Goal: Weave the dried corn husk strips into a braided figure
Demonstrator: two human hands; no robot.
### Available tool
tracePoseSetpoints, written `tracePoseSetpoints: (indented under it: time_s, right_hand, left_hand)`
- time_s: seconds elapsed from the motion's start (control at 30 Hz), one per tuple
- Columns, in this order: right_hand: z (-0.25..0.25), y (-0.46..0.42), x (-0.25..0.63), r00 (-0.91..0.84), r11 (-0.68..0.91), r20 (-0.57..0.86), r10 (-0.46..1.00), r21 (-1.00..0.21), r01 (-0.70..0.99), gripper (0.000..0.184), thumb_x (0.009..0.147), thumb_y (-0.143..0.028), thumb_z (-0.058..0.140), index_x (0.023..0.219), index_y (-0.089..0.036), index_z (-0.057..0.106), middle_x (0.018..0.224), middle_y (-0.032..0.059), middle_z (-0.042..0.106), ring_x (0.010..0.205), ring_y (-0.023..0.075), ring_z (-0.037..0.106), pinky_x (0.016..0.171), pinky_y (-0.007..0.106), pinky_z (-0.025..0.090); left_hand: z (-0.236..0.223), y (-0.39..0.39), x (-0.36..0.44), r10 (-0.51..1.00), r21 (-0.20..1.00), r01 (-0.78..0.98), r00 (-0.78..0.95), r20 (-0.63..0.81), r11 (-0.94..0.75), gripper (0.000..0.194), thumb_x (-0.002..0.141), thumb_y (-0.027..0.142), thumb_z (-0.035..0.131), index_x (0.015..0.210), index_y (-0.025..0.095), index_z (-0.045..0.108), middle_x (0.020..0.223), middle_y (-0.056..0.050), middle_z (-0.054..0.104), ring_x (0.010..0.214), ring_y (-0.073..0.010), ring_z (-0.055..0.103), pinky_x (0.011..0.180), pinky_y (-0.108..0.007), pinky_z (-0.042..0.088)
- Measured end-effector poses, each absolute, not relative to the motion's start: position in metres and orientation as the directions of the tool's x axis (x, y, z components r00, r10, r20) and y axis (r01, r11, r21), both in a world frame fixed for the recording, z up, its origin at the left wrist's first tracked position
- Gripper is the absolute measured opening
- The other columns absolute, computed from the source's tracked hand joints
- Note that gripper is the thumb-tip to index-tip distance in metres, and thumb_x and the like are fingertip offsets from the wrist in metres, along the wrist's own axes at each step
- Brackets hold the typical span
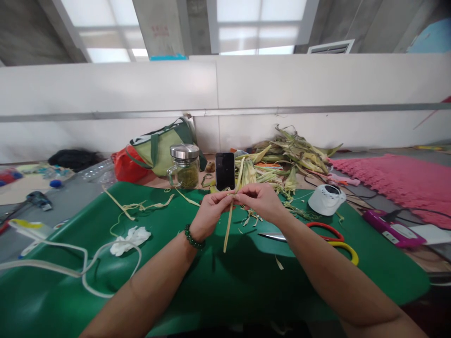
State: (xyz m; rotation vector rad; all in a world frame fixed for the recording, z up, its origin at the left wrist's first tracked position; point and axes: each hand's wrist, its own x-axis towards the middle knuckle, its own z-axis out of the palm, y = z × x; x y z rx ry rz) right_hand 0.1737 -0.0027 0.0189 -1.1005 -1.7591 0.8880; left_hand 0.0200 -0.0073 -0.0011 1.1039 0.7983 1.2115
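Between my two hands, above the green mat [246, 291], is a thin pale corn husk strip [228, 230]. One end hangs down below the fingers and another sticks up above them. My left hand [212, 210], with a beaded bracelet at its wrist, is closed and pinches the strip. My right hand [261, 201] pinches it from the other side, its fingertips meeting those of the left. The fingers partly hide the spot where the strips cross. Behind the hands a black phone [224, 171] stands upright.
Scissors [273, 236] with red and yellow handles lie under my right forearm. A lidded glass jar [184, 169], a husk pile [299, 150] and a white roll [327, 199] stand around the mat. White cable [84, 270] and crumpled tissue [130, 240] lie left; a purple device [392, 228] lies right.
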Motion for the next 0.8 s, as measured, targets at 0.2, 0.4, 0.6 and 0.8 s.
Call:
tracePoseSetpoints:
  time_s: [0.2,0.4,0.6,0.8]
  right_hand:
    - [0.0208,-0.0014,0.1745,-0.214,0.318,0.258,0.942,-0.888,0.332,0.015,0.068,-0.03,0.061,0.064,-0.016,0.062,0.053,-0.0002,0.058,0.047,0.0099,0.053,0.044,0.02,0.044]
    - [0.0201,-0.004,0.1709,-0.185,0.32,0.272,0.944,-0.887,0.333,0.016,0.069,-0.03,0.06,0.065,-0.015,0.063,0.054,0.0007,0.06,0.045,0.0097,0.051,0.043,0.02,0.041]
    - [0.0202,-0.0042,0.1725,-0.211,0.357,0.297,0.931,-0.857,0.37,0.021,0.07,-0.034,0.061,0.062,-0.015,0.062,0.048,-0.0012,0.055,0.045,0.0089,0.047,0.043,0.02,0.036]
    - [0.0151,-0.0033,0.1709,-0.163,0.424,0.4,0.902,-0.749,0.508,0.021,0.072,-0.033,0.061,0.06,-0.016,0.058,0.053,-0.0011,0.054,0.051,0.0093,0.045,0.047,0.021,0.034]
  left_hand:
    - [0.0017,-0.0089,0.0182,0.971,0.959,-0.282,0.231,0.066,0.002,0.034,0.057,0.034,0.079,0.085,0.015,0.074,0.079,-0.008,0.073,0.075,-0.019,0.067,0.07,-0.028,0.049]
    - [0.0001,-0.0082,0.0192,0.977,0.96,-0.281,0.207,0.045,0.015,0.031,0.056,0.03,0.08,0.083,0.015,0.074,0.078,-0.007,0.073,0.073,-0.0166,0.065,0.072,-0.027,0.048]
    - [0.0014,-0.008,0.0173,0.974,0.96,-0.278,0.224,0.023,0.041,0.034,0.056,0.035,0.08,0.082,0.014,0.075,0.078,-0.007,0.072,0.068,-0.0137,0.063,0.066,-0.023,0.047]
    - [0.0019,-0.0083,0.0174,0.974,0.945,-0.313,0.227,-0.022,0.094,0.034,0.056,0.032,0.08,0.083,0.013,0.074,0.08,-0.007,0.072,0.072,-0.0142,0.064,0.068,-0.024,0.047]
